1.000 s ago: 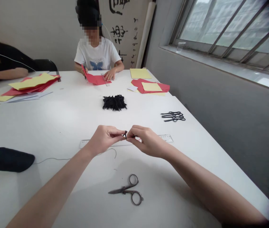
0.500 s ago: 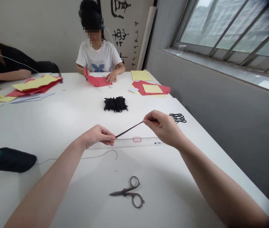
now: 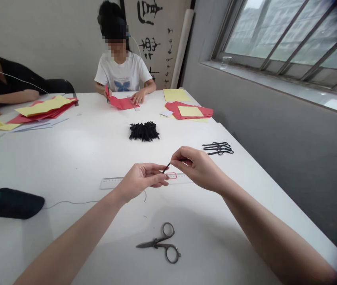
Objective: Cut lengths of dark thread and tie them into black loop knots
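Observation:
A thin black cord [image 3: 166,168] runs between my two hands above a clear ruler [image 3: 111,183] on the table. My left hand [image 3: 144,177] pinches its lower end between thumb and fingers. The upper end is in the closed fingers of my right hand [image 3: 193,164], where part of the cord is hidden. Several looped black cords [image 3: 220,148] lie beyond my right hand. Scissors [image 3: 159,243] with parted blades rest on the near side. A spool of dark thread [image 3: 10,203] lies on its side at left, its loose thread trailing toward the ruler.
A bundle of black cords [image 3: 144,131] sits mid-table. Red and yellow papers [image 3: 190,111] lie at the far right, more coloured papers [image 3: 46,107] at the left. Across the table a person [image 3: 123,75] handles red paper; another person [image 3: 14,83] sits at left. The table's right edge runs beside a wall.
My left hand has moved right, toward my right hand, so the stretch of cord between them is shorter. My right hand has lowered slightly. More of the ruler's left end shows.

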### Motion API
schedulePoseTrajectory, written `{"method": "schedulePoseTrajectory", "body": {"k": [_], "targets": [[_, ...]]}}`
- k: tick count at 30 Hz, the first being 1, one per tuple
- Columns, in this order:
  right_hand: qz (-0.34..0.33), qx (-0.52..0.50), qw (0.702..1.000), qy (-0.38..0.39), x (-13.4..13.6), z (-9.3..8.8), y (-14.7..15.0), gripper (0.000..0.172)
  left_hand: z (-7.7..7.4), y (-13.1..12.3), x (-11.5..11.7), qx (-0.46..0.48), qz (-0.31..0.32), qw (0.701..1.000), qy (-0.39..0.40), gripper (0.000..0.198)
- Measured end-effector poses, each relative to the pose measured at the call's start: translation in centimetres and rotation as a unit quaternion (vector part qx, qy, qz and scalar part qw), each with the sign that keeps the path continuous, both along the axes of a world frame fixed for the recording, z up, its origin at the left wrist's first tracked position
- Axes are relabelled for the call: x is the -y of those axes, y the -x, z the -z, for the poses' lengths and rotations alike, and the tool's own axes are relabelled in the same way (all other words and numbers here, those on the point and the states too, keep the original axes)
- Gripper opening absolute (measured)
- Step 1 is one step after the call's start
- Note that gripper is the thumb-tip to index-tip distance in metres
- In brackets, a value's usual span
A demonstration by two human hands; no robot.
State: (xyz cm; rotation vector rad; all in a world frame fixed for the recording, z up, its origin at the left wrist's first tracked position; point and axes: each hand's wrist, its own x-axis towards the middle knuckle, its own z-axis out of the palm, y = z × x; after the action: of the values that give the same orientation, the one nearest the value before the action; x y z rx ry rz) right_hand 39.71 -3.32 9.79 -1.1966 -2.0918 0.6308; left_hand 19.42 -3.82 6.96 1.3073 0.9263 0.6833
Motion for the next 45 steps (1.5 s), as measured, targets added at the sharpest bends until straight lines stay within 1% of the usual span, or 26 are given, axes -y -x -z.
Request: {"method": "schedulePoseTrajectory", "body": {"k": [3, 6, 8, 10, 12, 14, 16, 19, 22, 24, 26, 28, 30, 33, 35, 38, 41, 43, 45], "targets": [[0.035, -0.014, 0.999, -0.027, -0.4, 0.2, -0.3, 0.012, -0.1, 0.2, 0.1, -0.005, -0.011, 0.999, 0.043, 0.028], [0.048, -0.008, 0.997, -0.061, -0.9, 0.8, -0.5, 0.012, 0.0, 0.7, -0.3, 0.032, -0.039, 0.996, 0.073, 0.026], [0.02, 0.01, 0.998, -0.067, -0.9, 1.4, -0.3, 0.01, 0.0, 0.8, -0.4, 0.073, -0.052, 0.993, 0.08, 0.026], [-0.034, 0.033, 0.998, -0.05, -0.6, 1.8, 0.1, 0.009, 0.0, 0.9, -0.5, 0.097, -0.06, 0.991, 0.069, 0.027], [-0.084, 0.049, 0.995, -0.024, -0.1, 1.9, 0.7, 0.01, 0.1, 0.9, -0.5, 0.082, -0.057, 0.994, 0.034, 0.028], [-0.104, 0.056, 0.993, -0.01, 0.4, 1.8, 1.1, 0.011, 0.1, 0.9, -0.4, 0.039, -0.044, 0.998, -0.021, 0.027], [-0.107, 0.047, 0.993, 0.0, 0.8, 1.6, 1.3, 0.011, 0.0, 1.0, -0.2, -0.016, -0.028, 0.996, -0.082, 0.025], [-0.104, 0.014, 0.994, 0.02, 0.9, 1.4, 1.4, 0.011, -0.2, 0.8, 0.4, -0.089, -0.012, 0.983, -0.161, 0.022], [-0.089, -0.017, 0.995, 0.035, 0.8, 1.6, 1.5, 0.012, -0.2, 0.6, 0.9, -0.125, -0.019, 0.972, -0.197, 0.019], [-0.069, -0.042, 0.996, 0.043, 0.6, 1.7, 1.6, 0.011, -0.1, 0.5, 0.9, -0.115, -0.029, 0.977, -0.179, 0.02], [-0.06, -0.059, 0.995, 0.051, 0.4, 1.9, 1.6, 0.008, 0.0, 0.5, 0.6, -0.079, -0.033, 0.987, -0.136, 0.022], [-0.071, -0.065, 0.993, 0.062, 0.2, 2.0, 1.6, 0.009, 0.1, 0.7, 0.2, -0.044, -0.033, 0.993, -0.101, 0.023], [-0.087, -0.081, 0.989, 0.086, 0.1, 2.1, 1.5, 0.013, 0.2, 0.9, -0.2, -0.025, -0.034, 0.995, -0.09, 0.021], [-0.078, -0.114, 0.982, 0.125, 0.0, 2.3, 1.4, 0.015, 0.1, 1.0, -0.5, -0.033, -0.042, 0.994, -0.099, 0.016], [-0.067, -0.112, 0.982, 0.135, -0.1, 2.3, 1.4, 0.015, 0.1, 1.0, -0.5, -0.044, -0.048, 0.991, -0.115, 0.013], [-0.069, -0.099, 0.983, 0.138, 0.0, 2.3, 1.4, 0.016, 0.0, 0.9, -0.5, -0.05, -0.07, 0.988, -0.129, 0.014], [-0.073, -0.111, 0.979, 0.153, 0.1, 2.1, 1.3, 0.019, -0.1, 1.0, -0.3, -0.076, -0.097, 0.985, -0.118, 0.018], [-0.071, -0.122, 0.976, 0.166, 0.1, 2.0, 1.3, 0.019, -0.3, 1.1, -0.3, -0.094, -0.082, 0.987, -0.101, 0.02], [-0.065, -0.134, 0.974, 0.168, 0.0, 2.0, 1.2, 0.019, -0.4, 1.2, -0.4, -0.091, -0.044, 0.991, -0.084, 0.02]]}}
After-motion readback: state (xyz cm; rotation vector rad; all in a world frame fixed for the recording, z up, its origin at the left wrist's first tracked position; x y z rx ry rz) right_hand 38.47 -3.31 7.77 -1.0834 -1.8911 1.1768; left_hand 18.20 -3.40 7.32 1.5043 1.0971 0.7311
